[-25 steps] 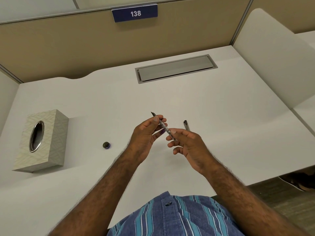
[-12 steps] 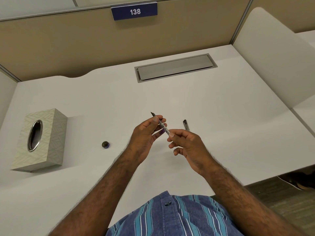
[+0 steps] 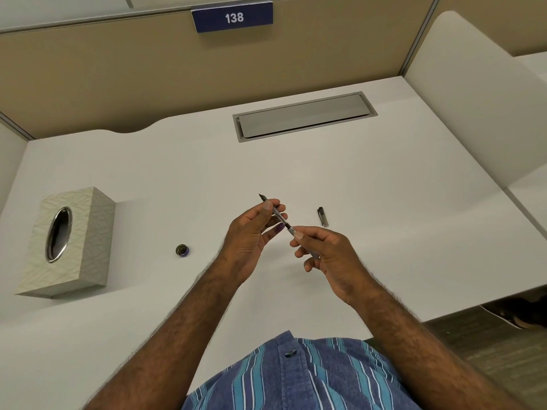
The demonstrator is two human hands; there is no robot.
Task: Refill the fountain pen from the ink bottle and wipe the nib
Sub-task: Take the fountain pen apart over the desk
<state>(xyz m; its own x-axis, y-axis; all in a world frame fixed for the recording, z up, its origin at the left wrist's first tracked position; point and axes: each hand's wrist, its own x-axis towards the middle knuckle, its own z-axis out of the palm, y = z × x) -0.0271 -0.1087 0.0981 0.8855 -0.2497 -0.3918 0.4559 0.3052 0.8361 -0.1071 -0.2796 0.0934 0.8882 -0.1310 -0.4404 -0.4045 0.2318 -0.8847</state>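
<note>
Both hands hold the uncapped fountain pen (image 3: pixel 284 223) above the middle of the white desk (image 3: pixel 370 187), nib pointing away and to the left. My left hand (image 3: pixel 251 236) pinches the front section near the nib. My right hand (image 3: pixel 322 253) grips the rear barrel between thumb and fingers. The pen's dark cap (image 3: pixel 323 216) lies on the desk just right of the hands. A small round ink bottle (image 3: pixel 182 250) stands on the desk to the left of my left hand, apart from it.
A patterned tissue box (image 3: pixel 69 241) with an oval opening sits at the desk's left. A grey cable hatch (image 3: pixel 305 115) is set into the desk farther back. Partition walls close the back and right sides; the desk's edge drops off at the lower right.
My right hand has slid slightly back along the barrel, and the gap between the hands has widened a little. The pen's position is nearly the same.
</note>
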